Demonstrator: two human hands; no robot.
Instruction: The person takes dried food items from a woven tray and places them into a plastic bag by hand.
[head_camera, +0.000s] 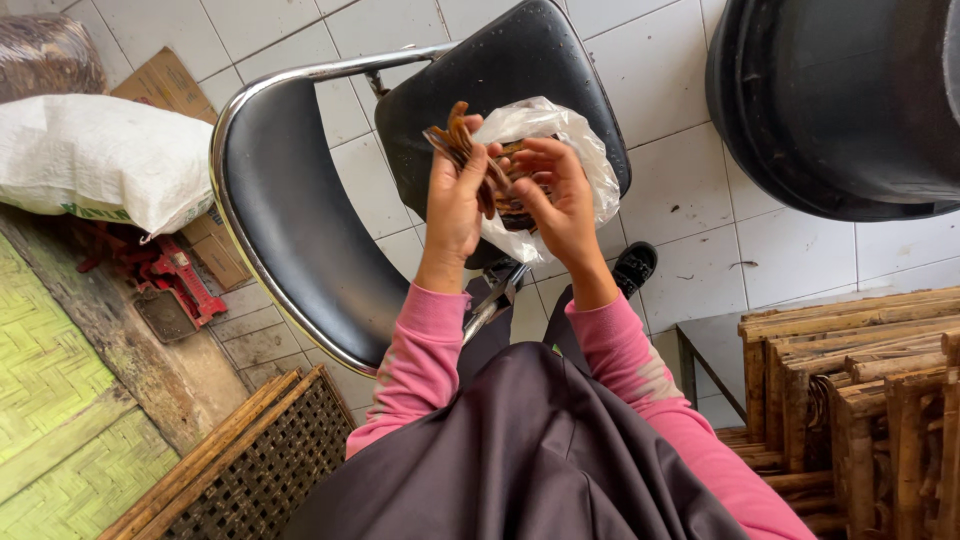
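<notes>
Far left: white sack (100, 155) on floor, red tool (165, 280) just below it. Black chair (300, 220) with chrome frame, tipped toward camera. Above chair seat: left hand (455, 200) clenched round bundle of brown strips (452, 138), ends sticking up past fingers. Right hand (560, 195) just beside, gripping clear plastic bag (560, 140) with more brown pieces inside. Black tub (840, 100) top right, stacked wooden frames (860, 400) lower right.
</notes>
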